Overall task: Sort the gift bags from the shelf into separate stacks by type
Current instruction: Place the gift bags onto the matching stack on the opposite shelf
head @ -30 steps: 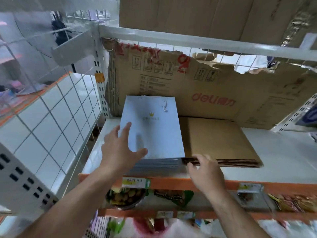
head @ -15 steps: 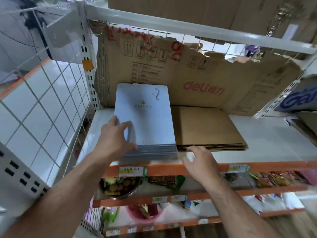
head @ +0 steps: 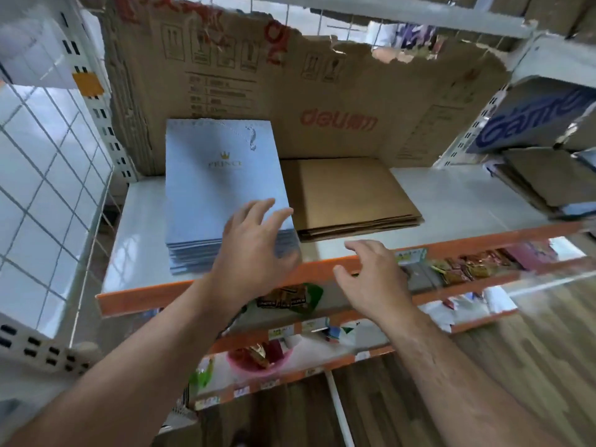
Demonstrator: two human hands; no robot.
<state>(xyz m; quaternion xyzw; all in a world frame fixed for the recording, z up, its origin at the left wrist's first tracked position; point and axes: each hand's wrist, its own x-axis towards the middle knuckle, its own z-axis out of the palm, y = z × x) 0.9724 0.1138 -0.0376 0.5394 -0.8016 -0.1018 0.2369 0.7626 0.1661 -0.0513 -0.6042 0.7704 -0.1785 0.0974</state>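
A person's left hand rests with fingers spread flat on the near right corner of a stack of pale blue gift bags, pinching nothing, while the right hand hovers empty and loosely splayed just above the orange front edge of the white shelf. Just beside the blue stack lies a lower stack of plain brown paper bags, both backed by a torn cardboard sheet. With two tidy piles already divided by type, the sorting on this shelf appears close to finished; the left hand seems to be squaring the blue pile. A jumble of brown and bluish items at the far right may still await sorting, though what they are cannot be told.
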